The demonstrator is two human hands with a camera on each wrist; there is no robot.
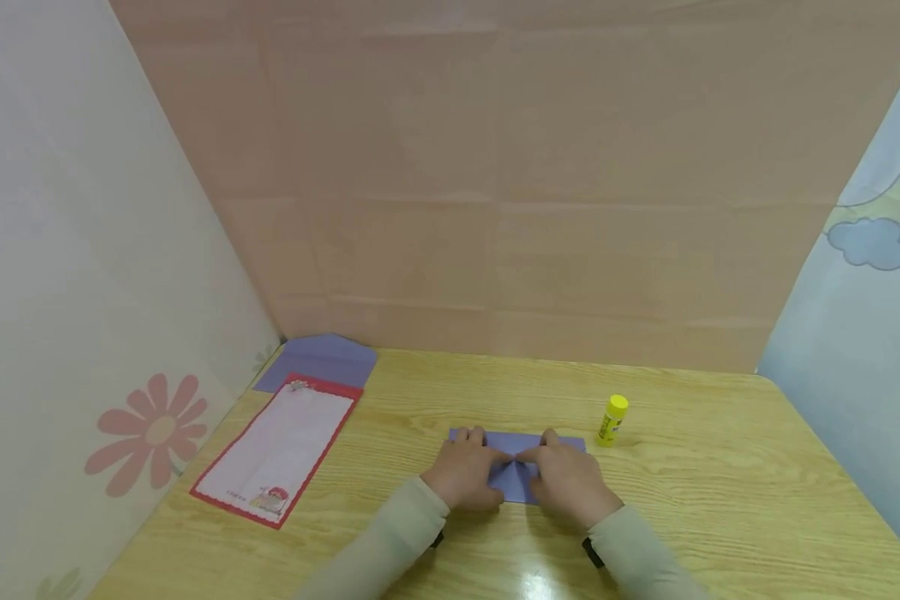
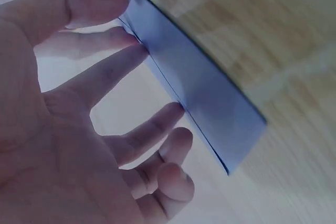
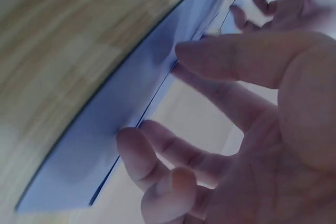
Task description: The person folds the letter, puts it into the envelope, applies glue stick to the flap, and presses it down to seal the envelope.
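A folded sheet of purple paper (image 1: 515, 487) lies near the front of the table, with both hands on it. My left hand (image 1: 465, 473) presses its left half, index finger stretched toward the middle. From the other side my right hand (image 1: 570, 479) presses the right half, and the two index fingertips nearly meet at the centre. In the left wrist view, the left fingers (image 2: 113, 74) touch along the edge of a folded strip of the paper (image 2: 210, 114). The right wrist view shows the right thumb and fingers (image 3: 215, 59) along the same kind of fold.
A yellow glue stick (image 1: 612, 421) stands upright to the right, just beyond the paper. At the left lies a white sheet with a red border (image 1: 281, 450), partly over another purple paper piece (image 1: 318, 362). Walls bound the table (image 1: 720, 483) at the back and sides.
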